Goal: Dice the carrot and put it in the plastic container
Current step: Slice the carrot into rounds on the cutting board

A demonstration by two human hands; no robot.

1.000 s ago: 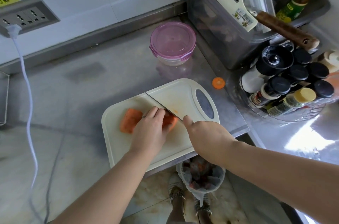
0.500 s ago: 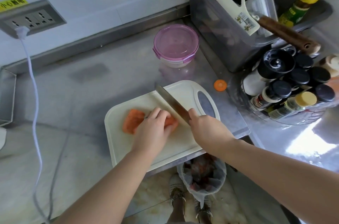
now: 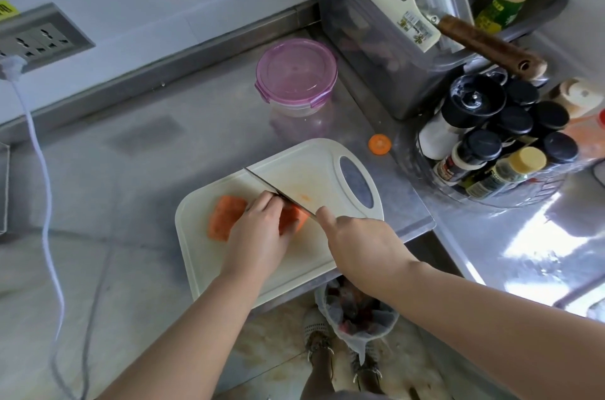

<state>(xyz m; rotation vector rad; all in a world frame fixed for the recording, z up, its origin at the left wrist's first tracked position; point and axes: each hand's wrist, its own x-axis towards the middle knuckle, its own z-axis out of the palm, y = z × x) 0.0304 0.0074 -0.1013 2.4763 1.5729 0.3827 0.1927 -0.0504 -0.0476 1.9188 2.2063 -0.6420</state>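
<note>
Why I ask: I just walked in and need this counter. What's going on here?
A person is cutting a carrot on a white cutting board. The left hand holds the carrot down, while the right hand grips a knife, its blade down across the carrot's right end. The plastic container stands behind the board with its pink lid on. One carrot slice lies on the steel counter.

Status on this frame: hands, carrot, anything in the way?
Left hand holds carrot on board. Right hand grips knife, blade at carrot. Container lidded.
</note>
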